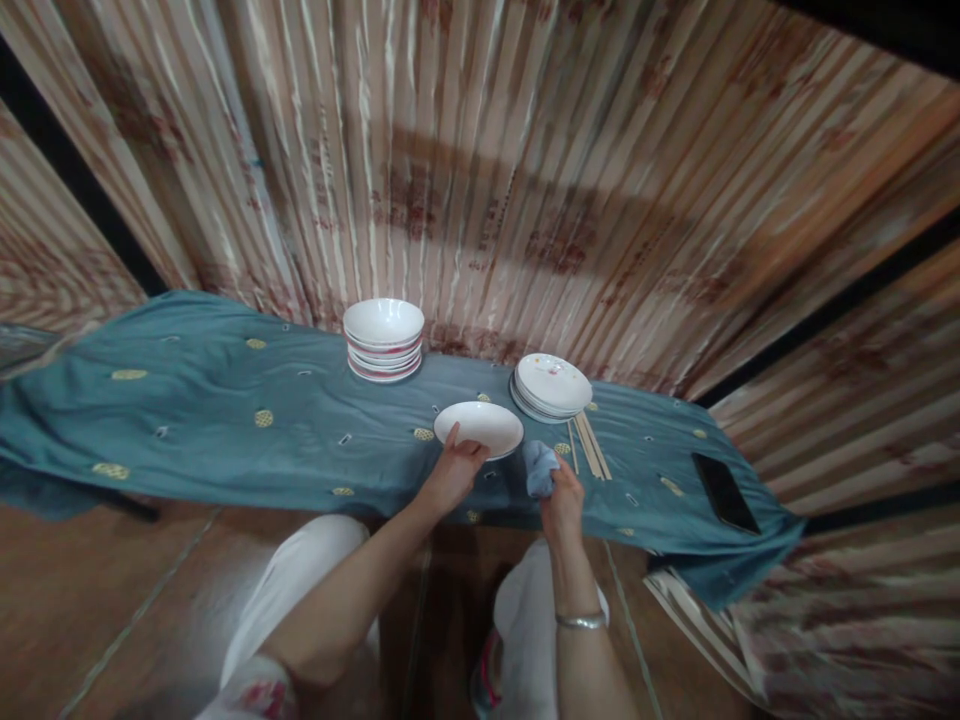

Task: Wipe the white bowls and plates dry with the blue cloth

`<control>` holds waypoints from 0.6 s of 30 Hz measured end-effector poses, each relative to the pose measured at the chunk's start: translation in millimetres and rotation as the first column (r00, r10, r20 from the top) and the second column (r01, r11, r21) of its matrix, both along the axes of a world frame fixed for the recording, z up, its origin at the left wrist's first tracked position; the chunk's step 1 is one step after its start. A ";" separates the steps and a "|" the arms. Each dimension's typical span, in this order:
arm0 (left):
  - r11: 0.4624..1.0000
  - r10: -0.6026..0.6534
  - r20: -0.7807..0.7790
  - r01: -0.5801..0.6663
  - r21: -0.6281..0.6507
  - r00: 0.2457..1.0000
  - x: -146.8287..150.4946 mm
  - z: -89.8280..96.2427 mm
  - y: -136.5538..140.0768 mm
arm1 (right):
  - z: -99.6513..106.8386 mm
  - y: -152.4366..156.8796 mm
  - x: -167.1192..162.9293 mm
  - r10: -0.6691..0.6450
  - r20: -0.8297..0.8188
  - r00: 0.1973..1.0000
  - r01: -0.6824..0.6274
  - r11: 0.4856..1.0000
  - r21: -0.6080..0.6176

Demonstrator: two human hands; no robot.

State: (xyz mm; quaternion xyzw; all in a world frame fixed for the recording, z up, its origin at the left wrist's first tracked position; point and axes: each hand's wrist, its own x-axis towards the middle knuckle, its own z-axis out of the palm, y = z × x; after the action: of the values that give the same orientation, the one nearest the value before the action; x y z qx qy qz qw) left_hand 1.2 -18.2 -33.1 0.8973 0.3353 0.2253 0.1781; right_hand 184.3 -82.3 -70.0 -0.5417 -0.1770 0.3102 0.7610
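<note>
A white plate (491, 422) is at the middle of the cloth-covered table, gripped at its near left edge by my left hand (456, 472), with fingers over its inner face. Bunched in my right hand (562, 500) is a light blue cloth (538, 468), close to the plate's right side and apart from it. Behind them, a stack of white plates (553, 384) stands to the right, the top one with small coloured marks. Several wooden chopsticks (591, 446) lie beside that stack. To the back left rises a taller stack of white bowls (384, 340) with red bands.
The low table carries a teal patterned cloth (225, 430). A black phone (724, 492) lies near its right end. Pleated curtains (450, 180) hang directly behind, with dark metal posts (82, 170) at the sides. My knees are below the front edge.
</note>
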 end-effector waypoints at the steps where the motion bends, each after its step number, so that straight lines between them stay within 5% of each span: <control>1: 1.000 -0.008 -0.022 0.008 0.014 1.000 -0.3 -2.5 -1.0 | -0.1 -1.0 1.2 0.001 -0.001 1.000 -0.001 1.000 -0.004; 9: 0.999 0.001 0.002 -0.001 -0.040 1.000 -11.8 -23.4 -0.8 | -3.4 -5.8 4.3 0.059 0.190 0.980 -0.056 0.998 -0.025; 13: 0.986 0.094 0.167 -0.069 -0.151 0.981 -21.6 -26.2 0.3 | 2.7 -4.6 3.9 0.077 0.339 0.938 -0.060 0.996 -0.058; 16: 0.922 0.294 0.418 -0.139 -0.362 0.859 -27.2 -32.0 7.1 | 10.1 1.4 1.6 0.099 0.533 0.841 -0.054 0.994 -0.099; 18: 0.803 0.496 0.567 -0.098 -0.588 0.658 -28.6 -38.2 14.7 | 11.3 9.5 -1.0 0.115 0.687 0.718 -0.042 0.992 -0.123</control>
State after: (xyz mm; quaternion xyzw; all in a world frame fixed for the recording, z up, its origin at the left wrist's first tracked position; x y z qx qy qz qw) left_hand -27.4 -3.6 -71.3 0.5930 0.4374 0.4763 0.4798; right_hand 183.3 -72.7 -58.6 -0.6471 -0.4556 0.1258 0.5982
